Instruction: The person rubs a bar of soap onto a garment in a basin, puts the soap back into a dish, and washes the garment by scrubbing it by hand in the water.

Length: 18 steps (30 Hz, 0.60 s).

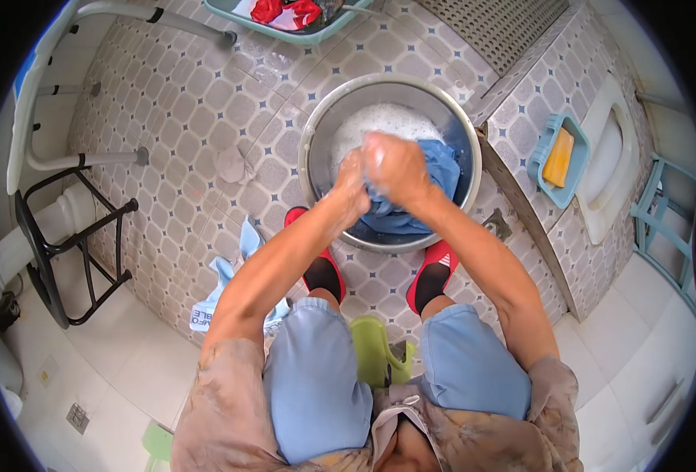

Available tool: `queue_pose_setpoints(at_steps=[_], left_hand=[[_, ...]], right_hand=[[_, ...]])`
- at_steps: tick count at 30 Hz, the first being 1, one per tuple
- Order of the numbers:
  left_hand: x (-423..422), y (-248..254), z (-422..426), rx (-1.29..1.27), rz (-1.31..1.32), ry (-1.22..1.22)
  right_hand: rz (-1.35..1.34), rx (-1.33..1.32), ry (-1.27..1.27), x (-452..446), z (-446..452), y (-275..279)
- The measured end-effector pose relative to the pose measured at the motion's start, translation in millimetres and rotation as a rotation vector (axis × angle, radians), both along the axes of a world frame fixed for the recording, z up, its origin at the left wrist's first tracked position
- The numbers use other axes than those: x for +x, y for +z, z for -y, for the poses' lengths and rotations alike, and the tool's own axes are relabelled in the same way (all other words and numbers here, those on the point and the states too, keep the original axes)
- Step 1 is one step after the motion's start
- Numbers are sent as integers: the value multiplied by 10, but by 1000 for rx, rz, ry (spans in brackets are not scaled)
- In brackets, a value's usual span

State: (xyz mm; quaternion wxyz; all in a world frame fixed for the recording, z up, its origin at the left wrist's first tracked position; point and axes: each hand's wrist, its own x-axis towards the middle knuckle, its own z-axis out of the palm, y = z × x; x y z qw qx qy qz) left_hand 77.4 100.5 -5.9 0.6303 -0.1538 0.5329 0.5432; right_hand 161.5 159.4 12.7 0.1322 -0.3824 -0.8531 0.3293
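A round metal basin (310, 141) stands on the floor in front of my feet, with white suds (391, 122) in it. A wet blue cloth (441, 169) lies bunched in its right and near part. My left hand (352, 182) and my right hand (396, 167) are pressed together over the basin, both closed and foamy. Part of the blue cloth runs up between them and hangs below; the fingers of the left hand are partly hidden.
A light-blue cloth (220, 277) and a pale rag (234, 166) lie on the tiles to the left. A tub (316, 36) of clothes stands at the top. A yellow soap bar (558, 157) rests in a blue dish (574, 179) on the right ledge. A black folding stool (41, 259) leans left.
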Motion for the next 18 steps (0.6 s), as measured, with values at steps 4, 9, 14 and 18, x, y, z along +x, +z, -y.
queue_pose_setpoints(at_steps=[4,9,14,18], left_hand=[[-188,181,-210,70,-136,-166],[-435,10,-233,232,-536,-269],[-303,-516,-22,272,-1750,-1133],[-263,-575,-9,283,-1824,-1321]], right_hand=[[189,78,-164,110,-540,-550],[-142,298,-333,274,-695,-487],[421,422,119,185,-214,-746],[515,442,130,205,-190,-795]])
